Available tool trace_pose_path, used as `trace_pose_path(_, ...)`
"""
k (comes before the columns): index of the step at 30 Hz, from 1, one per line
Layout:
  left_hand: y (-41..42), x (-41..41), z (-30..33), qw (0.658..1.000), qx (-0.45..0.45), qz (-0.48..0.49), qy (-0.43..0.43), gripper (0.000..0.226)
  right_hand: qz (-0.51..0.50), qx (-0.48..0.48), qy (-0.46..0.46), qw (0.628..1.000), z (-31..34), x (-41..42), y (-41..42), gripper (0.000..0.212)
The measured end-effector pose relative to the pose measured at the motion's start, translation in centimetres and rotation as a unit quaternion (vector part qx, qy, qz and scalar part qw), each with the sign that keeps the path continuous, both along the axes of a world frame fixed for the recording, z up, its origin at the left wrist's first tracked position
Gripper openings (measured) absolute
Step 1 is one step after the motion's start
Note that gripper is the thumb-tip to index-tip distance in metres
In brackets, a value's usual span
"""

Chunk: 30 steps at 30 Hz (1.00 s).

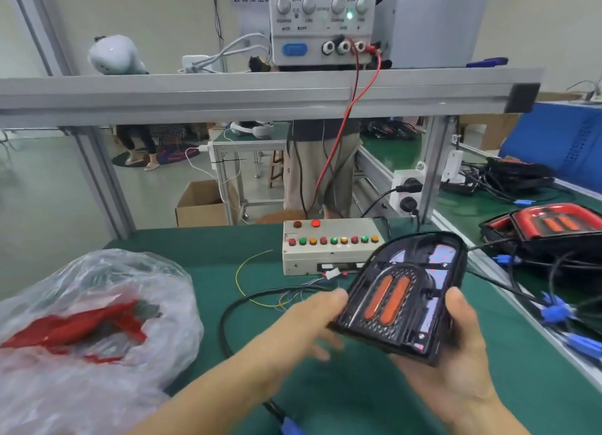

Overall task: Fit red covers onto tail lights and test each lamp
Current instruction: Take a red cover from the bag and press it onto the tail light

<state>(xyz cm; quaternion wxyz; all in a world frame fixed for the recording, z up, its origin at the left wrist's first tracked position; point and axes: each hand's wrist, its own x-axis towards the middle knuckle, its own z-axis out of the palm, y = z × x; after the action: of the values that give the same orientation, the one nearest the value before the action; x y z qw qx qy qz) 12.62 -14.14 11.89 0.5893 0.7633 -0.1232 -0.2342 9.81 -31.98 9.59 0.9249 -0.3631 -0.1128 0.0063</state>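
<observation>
Green matting point(325, 395) covers the bench under an aluminium frame, with a power supply point(322, 20) on the shelf at 12 o'clock. At 9 o'clock lies a clear plastic bag point(97, 330); the red covers point(75, 327) inside are blurred by the film and their number cannot be made out. The left hand point(309, 324) reaches in from 7 o'clock, thumb touching the left edge of the uncovered tail light point(404, 297); its fingers lie under or behind the lamp, blurred, so its grip cannot be told. Behind, toward 12 o'clock, sits the test box point(329, 249) with coloured buttons, one red lamp lit. The right hand point(462, 353) at 4 o'clock cradles the lamp from beneath, thumb curled over its right edge. At 3 o'clock finished lamps point(553, 226) with red covers lie among cables, cut off by the frame edge.
</observation>
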Motion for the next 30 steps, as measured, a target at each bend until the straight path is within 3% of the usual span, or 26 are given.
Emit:
trace_pose_path(2,1.3,0.2,-1.2,0.981,0.15,-0.02,-0.122,0.053,-0.043,0.059,0.019,0.997,0.3,0.3,-0.9,0.078)
trace_pose_path(3,2.3,0.3,-1.9,0.944,0.266,-0.045,-0.189,0.059,-0.05,0.088,0.02,0.995,0.6,0.6,-1.4,0.078)
trace_pose_path(5,4.4,0.6,-3.0,0.833,0.468,-0.087,-0.28,0.054,-0.051,0.12,0.01,0.991,1.2,0.9,-2.7,0.077)
trace_pose_path(6,5.5,1.0,-3.5,0.796,0.527,-0.078,-0.287,0.049,-0.049,0.12,0.004,0.991,1.3,1.0,-3.3,0.072)
trace_pose_path(8,7.3,2.0,-4.3,0.774,0.578,-0.014,-0.259,0.047,-0.046,0.104,-0.002,0.993,1.3,1.0,-4.3,0.06)
trace_pose_path(10,8.7,3.3,-4.7,0.79,0.573,0.046,-0.212,0.049,-0.046,0.091,-0.002,0.995,0.9,1.0,-5.3,0.057)
trace_pose_path(13,9.5,5.2,-4.6,0.839,0.514,0.093,-0.149,0.047,-0.037,0.097,0.015,0.995,0.1,1.1,-6.0,0.07)
trace_pose_path(15,9.3,6.7,-4.0,0.836,0.51,0.121,-0.165,0.048,-0.029,0.097,0.033,0.994,-0.4,0.9,-6.1,0.075)
trace_pose_path(20,7.8,9.3,-1.3,0.783,0.472,0.231,-0.332,0.05,-0.064,0.064,0.045,0.995,-1.6,-0.6,-7.2,0.071)
trace_pose_path(22,6.6,9.3,-0.4,0.766,0.414,0.274,-0.409,0.043,-0.023,0.066,0.018,0.997,-1.8,-0.9,-7.6,0.06)
trace_pose_path(25,5.1,9.0,0.1,0.722,0.363,0.305,-0.504,0.027,-0.075,0.083,0.025,0.993,-0.7,-2.1,-8.1,0.051)
trace_pose_path(28,5.2,8.6,-0.4,0.69,0.395,0.226,-0.564,0.02,-0.019,0.097,0.018,0.995,-1.6,-2.1,-8.4,0.054)
trace_pose_path(30,6.0,8.5,-1.4,0.657,0.471,0.128,-0.575,0.02,0.005,0.088,0.039,0.995,-2.5,-1.4,-8.0,0.054)
